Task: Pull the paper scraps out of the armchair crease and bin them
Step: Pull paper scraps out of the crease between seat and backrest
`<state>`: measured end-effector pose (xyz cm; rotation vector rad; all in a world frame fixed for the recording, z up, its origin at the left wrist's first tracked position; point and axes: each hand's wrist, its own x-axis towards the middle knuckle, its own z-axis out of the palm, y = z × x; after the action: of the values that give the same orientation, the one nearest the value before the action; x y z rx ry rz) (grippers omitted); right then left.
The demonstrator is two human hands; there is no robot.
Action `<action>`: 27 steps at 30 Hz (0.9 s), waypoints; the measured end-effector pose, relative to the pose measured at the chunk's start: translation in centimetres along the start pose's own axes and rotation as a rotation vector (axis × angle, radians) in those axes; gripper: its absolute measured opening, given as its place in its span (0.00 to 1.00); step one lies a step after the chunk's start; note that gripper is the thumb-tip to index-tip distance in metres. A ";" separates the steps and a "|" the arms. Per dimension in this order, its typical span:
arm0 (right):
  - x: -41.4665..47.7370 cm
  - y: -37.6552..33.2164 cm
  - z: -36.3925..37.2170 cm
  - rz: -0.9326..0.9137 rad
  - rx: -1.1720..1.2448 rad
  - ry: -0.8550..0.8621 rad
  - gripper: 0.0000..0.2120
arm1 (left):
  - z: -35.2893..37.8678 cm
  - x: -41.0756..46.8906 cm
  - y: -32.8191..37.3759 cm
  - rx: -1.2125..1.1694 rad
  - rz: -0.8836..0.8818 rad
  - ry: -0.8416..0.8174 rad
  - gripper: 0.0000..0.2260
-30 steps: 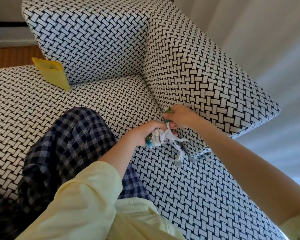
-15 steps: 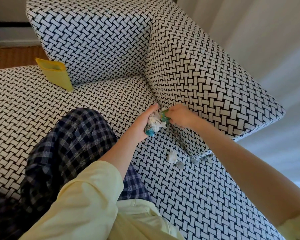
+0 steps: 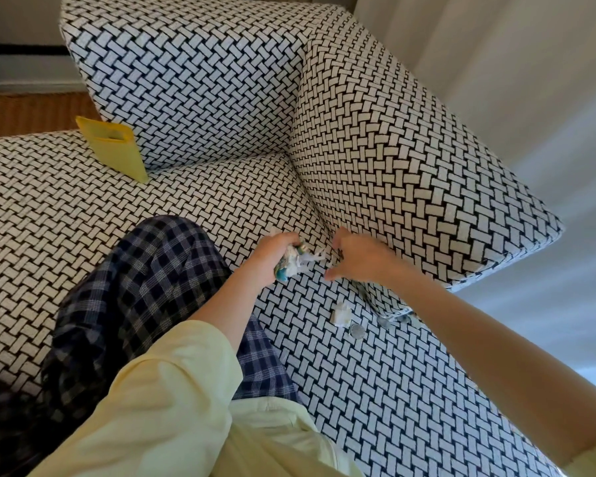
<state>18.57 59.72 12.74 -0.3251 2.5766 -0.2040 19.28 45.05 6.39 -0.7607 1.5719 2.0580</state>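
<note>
We saw the big armchair [image 3: 193,98] first. Our left hand [image 3: 272,256] was a tight grip around a bunch of paper scraps [image 3: 295,261]. Our right hand [image 3: 355,256] reached into the crease, fingers curled; whether it pinched anything, we could not tell. One white scrap [image 3: 340,313] lay on the seat.

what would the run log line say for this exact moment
step: clearing crease | left hand: holding wad of scraps | right hand: fingers at crease | loose scrap and coin on seat | binned: none
</note>
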 end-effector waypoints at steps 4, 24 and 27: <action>-0.7 0.1 2.4 0.023 -0.489 -0.267 0.27 | -0.1 -0.2 0.0 -0.041 -0.036 0.061 0.13; 3.2 -1.6 1.0 0.004 0.466 0.220 0.09 | -1.2 -2.1 1.5 -0.020 0.045 -0.258 0.12; 3.1 -1.5 0.8 -0.026 0.431 0.188 0.07 | -0.9 -1.6 1.2 0.152 0.044 -0.218 0.14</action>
<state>16.69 57.33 10.81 -0.1846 2.6205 -0.8184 19.81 43.85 8.16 -0.4346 1.6100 1.9499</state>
